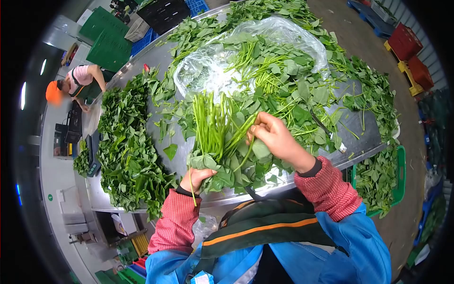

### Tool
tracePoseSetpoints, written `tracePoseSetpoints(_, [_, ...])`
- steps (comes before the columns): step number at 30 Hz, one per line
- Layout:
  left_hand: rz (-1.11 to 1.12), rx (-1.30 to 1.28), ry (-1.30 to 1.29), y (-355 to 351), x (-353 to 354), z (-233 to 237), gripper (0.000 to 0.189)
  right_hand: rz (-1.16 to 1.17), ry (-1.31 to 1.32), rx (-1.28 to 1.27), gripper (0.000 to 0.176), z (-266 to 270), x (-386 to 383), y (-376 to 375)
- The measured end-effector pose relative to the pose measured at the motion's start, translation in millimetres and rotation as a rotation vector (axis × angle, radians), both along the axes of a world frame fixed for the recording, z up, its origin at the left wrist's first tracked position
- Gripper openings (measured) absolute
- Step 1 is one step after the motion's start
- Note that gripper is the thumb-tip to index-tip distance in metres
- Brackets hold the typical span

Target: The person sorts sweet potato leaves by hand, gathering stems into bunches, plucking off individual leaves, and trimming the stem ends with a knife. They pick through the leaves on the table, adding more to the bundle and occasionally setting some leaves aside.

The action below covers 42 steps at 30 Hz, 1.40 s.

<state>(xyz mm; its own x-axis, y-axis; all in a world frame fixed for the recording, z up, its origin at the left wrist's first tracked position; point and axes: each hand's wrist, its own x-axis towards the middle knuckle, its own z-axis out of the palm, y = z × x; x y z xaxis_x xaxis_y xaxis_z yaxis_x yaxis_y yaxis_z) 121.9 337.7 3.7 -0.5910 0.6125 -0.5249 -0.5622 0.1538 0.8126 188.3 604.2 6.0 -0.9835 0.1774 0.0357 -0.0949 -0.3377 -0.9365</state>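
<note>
A bunch of leafy green stems (210, 125) stands upright in front of me, cut ends up and leaves down. My left hand (197, 179) is wrapped round its leafy lower part, and one thin stem dangles below that hand. Just right of the bunch, my right hand (272, 137) pinches a few more stems between thumb and fingers. Behind them a clear plastic bag (309, 42) lies spread open on the metal table (163, 111), with loose greens (279, 61) on it. A knife-like tool (326, 128) rests among the leaves to the right.
Piled greens (125, 151) line the table's left side. A green crate (401, 175) of greens stands beyond the right edge. At the far left, a person in an orange cap (56, 93) leans by the table. Black crates (163, 16) are stacked at the back.
</note>
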Motion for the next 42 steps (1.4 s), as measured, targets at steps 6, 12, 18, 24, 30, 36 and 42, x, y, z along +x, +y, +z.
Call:
tracePoseSetpoints(6, [-0.086, -0.117, 0.068, -19.8, -4.0, -5.8, 0.034, -0.231, 0.117, 1.246, 0.013, 19.4, 8.6, 45.5])
tracePoseSetpoints(12, [-0.135, -0.191, 0.063, -30.4, -1.6, -15.8, 0.036, -0.288, 0.034, 0.921, 0.019, 43.0, 7.3, 46.0])
tracePoseSetpoints(18, [-0.198, -0.180, 0.181, -24.2, -3.6, -10.4, 0.035, 0.138, 0.094, 1.018, 0.017, 40.9, 3.3, 35.1])
tracePoseSetpoints(24, [-0.114, -0.147, 0.183, -53.8, -9.1, -13.2, 0.039, 0.197, -0.082, 1.043, 0.020, 53.1, 18.9, 121.5])
tracePoseSetpoints(30, [0.083, 0.145, 0.043, -76.3, -15.1, -36.2, 0.058, 0.008, -0.097, 1.492, 0.032, 5.5, 19.4, 119.2])
tracePoseSetpoints(36, [0.166, 0.427, -0.113, -73.9, -10.0, -46.1, 0.066, 0.037, 0.072, 1.077, 0.080, 2.8, 4.3, 42.9])
tracePoseSetpoints(42, [0.131, 0.336, -0.192, -102.1, -20.0, -49.3, 0.056, -0.003, 0.172, 0.701, 0.022, -5.9, -4.1, 35.5])
